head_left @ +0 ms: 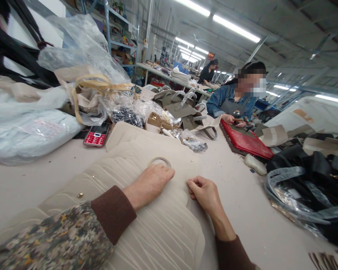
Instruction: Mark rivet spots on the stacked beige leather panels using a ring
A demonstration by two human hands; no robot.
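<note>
A fanned stack of beige bag panels (112,180) with small metal studs lies in front of me. Over its upper part, my left hand (152,183) is closed on a narrow roll of tape (160,159). The ring of the roll sticks out past the knuckles, and the fingertips are hidden underneath. At the right edge of the stack, my right hand (204,191) has thumb and fingers pressed together in a pinch. Whatever lies between those fingertips is too small to make out.
Plastic-wrapped bundles (30,131) and a red-keyed calculator (96,135) sit at the left. Behind the stack are bagged hardware and olive bag pieces (180,108). To the right, a co-worker (233,97) works at a red pad (245,138), near black bags (312,180).
</note>
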